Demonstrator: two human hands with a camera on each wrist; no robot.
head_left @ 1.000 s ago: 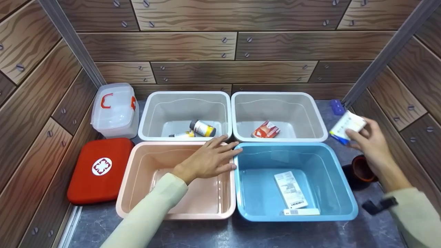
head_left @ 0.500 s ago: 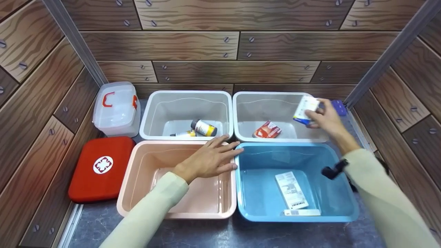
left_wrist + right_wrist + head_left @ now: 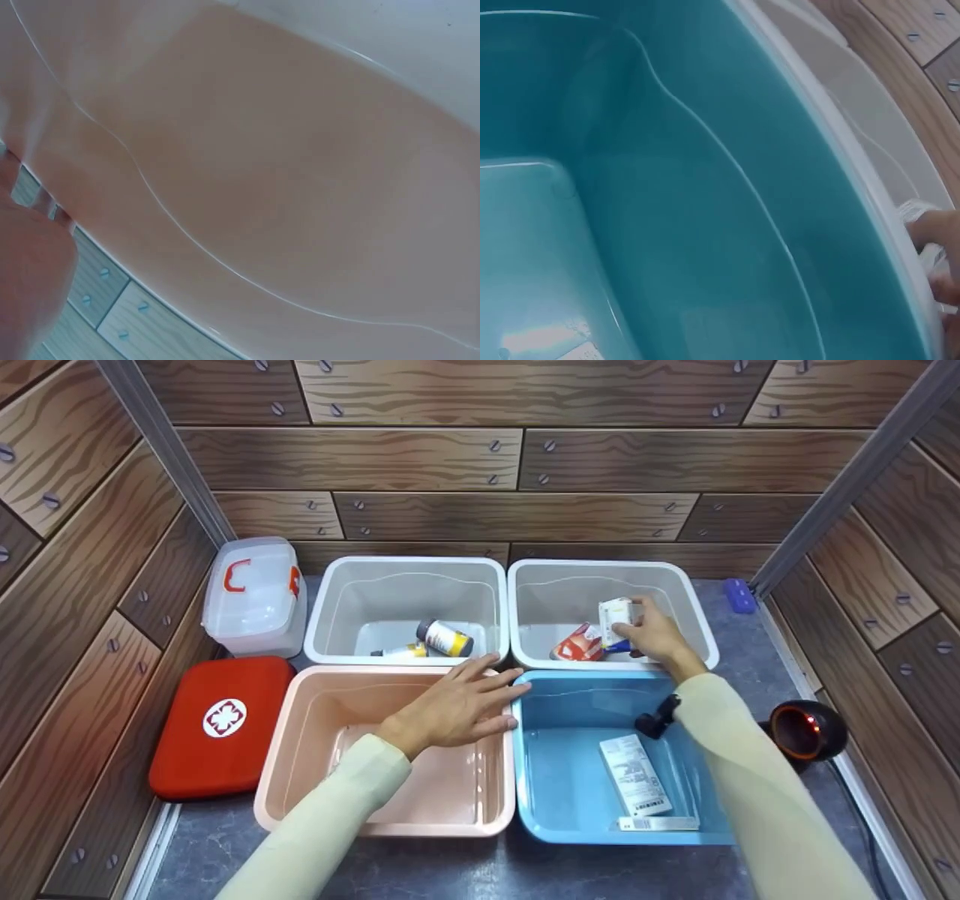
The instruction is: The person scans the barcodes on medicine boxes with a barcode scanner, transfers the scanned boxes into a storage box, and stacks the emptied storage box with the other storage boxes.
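Note:
My right hand (image 3: 656, 634) grips a small white box with a blue end (image 3: 616, 619) inside the back right grey bin (image 3: 709, 641). A red box (image 3: 579, 643) lies in that bin, just left of the held box and partly behind it. In the right wrist view, fingers (image 3: 933, 225) and a sliver of the white box show past the blue bin's rim. My left hand (image 3: 454, 709) rests with fingers spread over the inner rims of the pink bin (image 3: 270, 765) and the blue bin (image 3: 529, 810). Only part of it shows in the left wrist view.
Two bottles, one dark-capped (image 3: 445, 638), lie in the back left grey bin (image 3: 315, 622). A white carton (image 3: 634, 775) and a slim box (image 3: 658, 823) lie in the blue bin. Left stand a red case (image 3: 217, 765) and clear box (image 3: 251, 619); right, a black scanner (image 3: 810, 731).
My right hand has carried the white box leftward from beside the right wall and down into the back right grey bin. The scanner now glows red. My left hand stays in place.

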